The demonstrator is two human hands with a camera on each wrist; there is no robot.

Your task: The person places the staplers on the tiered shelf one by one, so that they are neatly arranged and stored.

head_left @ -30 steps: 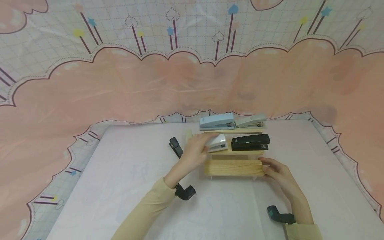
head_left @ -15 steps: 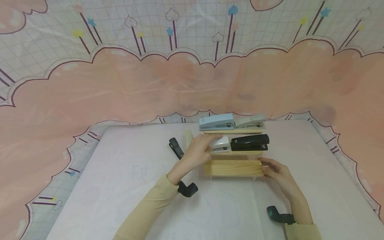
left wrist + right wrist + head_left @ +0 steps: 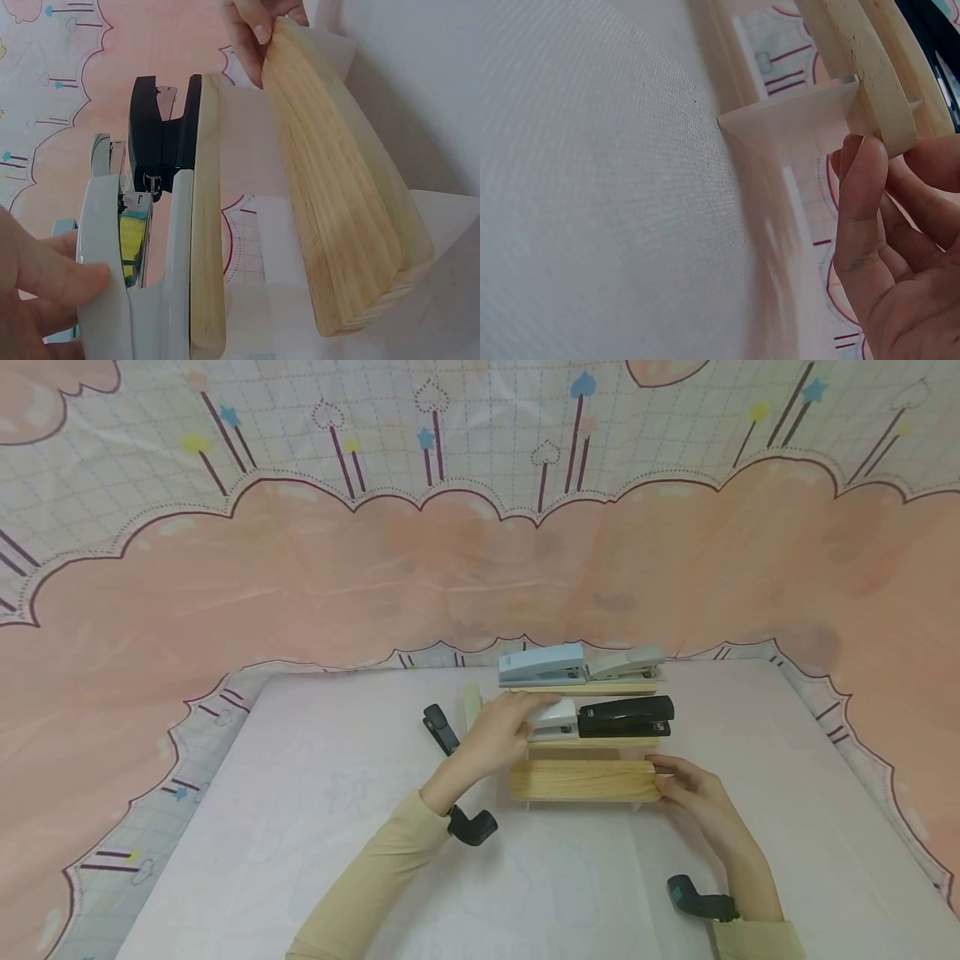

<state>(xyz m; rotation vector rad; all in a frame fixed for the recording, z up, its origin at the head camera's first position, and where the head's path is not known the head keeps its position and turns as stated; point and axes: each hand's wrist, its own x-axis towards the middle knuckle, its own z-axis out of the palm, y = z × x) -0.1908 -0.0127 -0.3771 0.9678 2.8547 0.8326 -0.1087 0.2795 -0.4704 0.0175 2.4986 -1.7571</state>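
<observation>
My left hand (image 3: pixel 491 733) grips a white stapler (image 3: pixel 105 255) by its top arm, thumb on one side and fingers on the other. The stapler sits on the middle step of a tiered wooden rack (image 3: pixel 585 779), end to end with a black stapler (image 3: pixel 626 717). My right hand (image 3: pixel 697 789) pinches the right end of the rack's lowest board (image 3: pixel 889 97) between thumb and fingers. On the top step stand a light blue stapler (image 3: pixel 542 665) and a pale grey-green stapler (image 3: pixel 626 662).
Left of the rack, a small black stapler (image 3: pixel 440 728) lies on the white tabletop (image 3: pixel 315 827), partly behind my left hand. A pale green strip-like thing (image 3: pixel 472 703) lies beside it. A patterned cloth (image 3: pixel 450 577) hangs behind the table.
My left hand has shifted slightly right with the white stapler, bringing it up against the black stapler on the middle step. The right hand has stayed on the lowest board.
</observation>
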